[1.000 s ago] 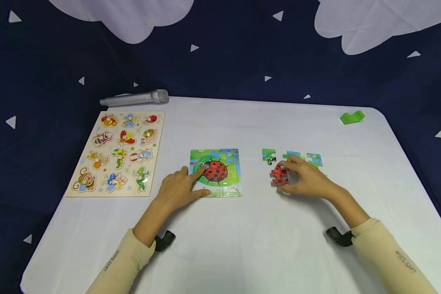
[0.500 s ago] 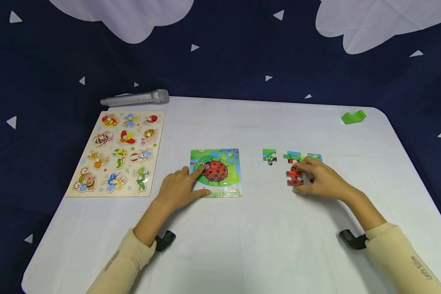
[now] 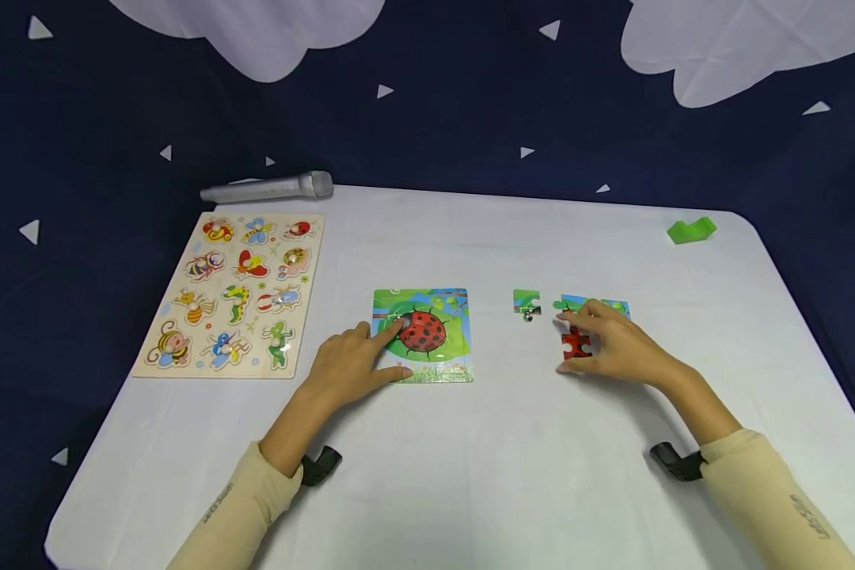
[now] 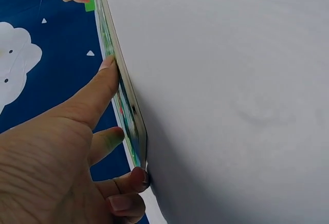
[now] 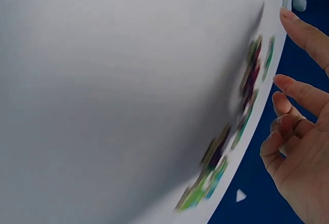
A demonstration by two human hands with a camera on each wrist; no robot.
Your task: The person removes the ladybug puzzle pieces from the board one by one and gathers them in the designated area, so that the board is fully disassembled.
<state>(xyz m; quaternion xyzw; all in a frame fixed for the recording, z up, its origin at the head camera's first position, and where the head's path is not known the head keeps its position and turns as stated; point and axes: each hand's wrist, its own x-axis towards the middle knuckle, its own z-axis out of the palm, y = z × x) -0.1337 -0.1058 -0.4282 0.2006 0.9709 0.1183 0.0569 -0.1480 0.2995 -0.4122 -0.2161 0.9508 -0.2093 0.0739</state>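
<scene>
left hand (image 3: pixel 345 364) on a ladybug picture (image 3: pixel 427 339), right hand (image 3: pixel 618 346) at a red piece (image 3: pixel 575 346)
left thumb and forefinger spread across it; the red piece lies at the picture's 3 o'clock, between the right hand's parted thumb and forefinger. farther off: insect board (image 3: pixel 249 374) at 9 o'clock, green block (image 3: pixel 691 231) at 2, silver microphone (image 3: pixel 267 189) between 10 and 11.

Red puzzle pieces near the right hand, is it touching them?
Apart: the right wrist view shows white table between the red puzzle pieces and the right hand, though the pieces are blurred.
</scene>
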